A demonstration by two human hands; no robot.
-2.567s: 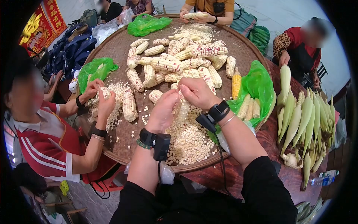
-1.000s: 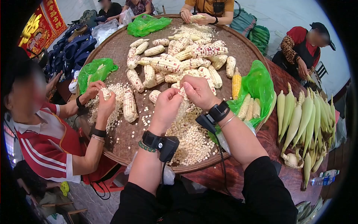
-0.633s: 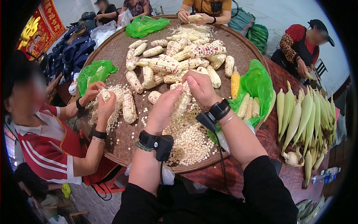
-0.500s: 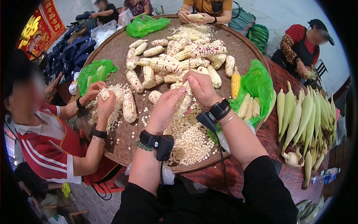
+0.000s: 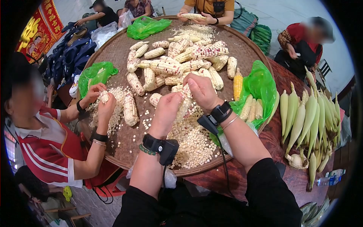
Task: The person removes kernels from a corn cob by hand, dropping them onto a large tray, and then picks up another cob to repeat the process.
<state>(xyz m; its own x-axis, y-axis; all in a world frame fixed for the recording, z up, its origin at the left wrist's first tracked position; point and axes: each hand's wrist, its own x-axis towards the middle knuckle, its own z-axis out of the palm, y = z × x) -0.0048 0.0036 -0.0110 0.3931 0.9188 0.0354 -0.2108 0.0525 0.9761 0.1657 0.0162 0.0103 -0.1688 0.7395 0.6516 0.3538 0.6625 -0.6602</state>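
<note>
Between my two hands is an ear of corn point(image 5: 183, 105), held at a tilt over a heap of loose corn kernels point(image 5: 194, 145). My left hand point(image 5: 168, 111) closes on its lower left side, and my right hand point(image 5: 204, 90) grips the upper end with the thumb bent over. Much of the ear is hidden by my fingers. Just beyond lies a pile of husked ears point(image 5: 162, 67), pale with dark red kernels. One speckled ear point(image 5: 130, 109) rests apart to the left, and a yellow ear point(image 5: 238, 85) lies to the right.
Everything lies on a round woven tray point(image 5: 113, 151). Green plastic bags point(image 5: 261, 85) sit along its rim. Unhusked corn point(image 5: 310, 121) is stacked on the wooden table at right, near a plastic bottle point(image 5: 329, 181). A co-worker's hands point(image 5: 103, 100) work a cob at left; other people sit beyond.
My left hand's fingers have curled in tighter against the ear, and my right hand has shifted slightly. At upper right, a person has leaned and moved an arm.
</note>
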